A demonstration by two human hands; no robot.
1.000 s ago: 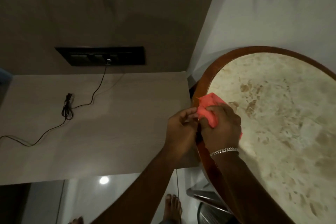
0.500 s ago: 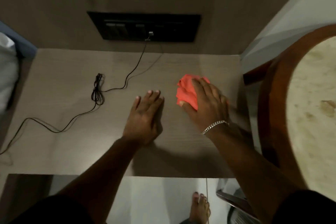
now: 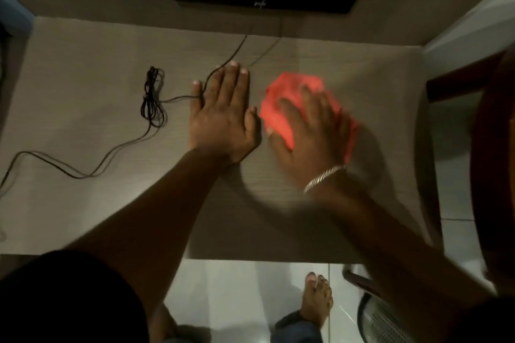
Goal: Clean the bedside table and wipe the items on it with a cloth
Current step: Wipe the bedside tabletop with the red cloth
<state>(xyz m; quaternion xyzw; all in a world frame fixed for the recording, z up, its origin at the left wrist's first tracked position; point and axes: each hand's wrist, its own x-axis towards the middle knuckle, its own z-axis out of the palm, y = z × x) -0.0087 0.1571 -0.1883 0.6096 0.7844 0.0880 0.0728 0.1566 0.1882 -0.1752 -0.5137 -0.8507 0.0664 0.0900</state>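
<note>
Red cloth [image 3: 281, 108] lies on the pale wood worktop [image 3: 83, 203], and I see my right hand [image 3: 309, 133] spread flat on top of it, blurred. My left hand [image 3: 223, 117] rests open and empty, palm down beside it, fingers over the black cable [image 3: 152, 97].

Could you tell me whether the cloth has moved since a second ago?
Yes: the cloth went from the round marble table to the bedside table, right of the cable.
</note>
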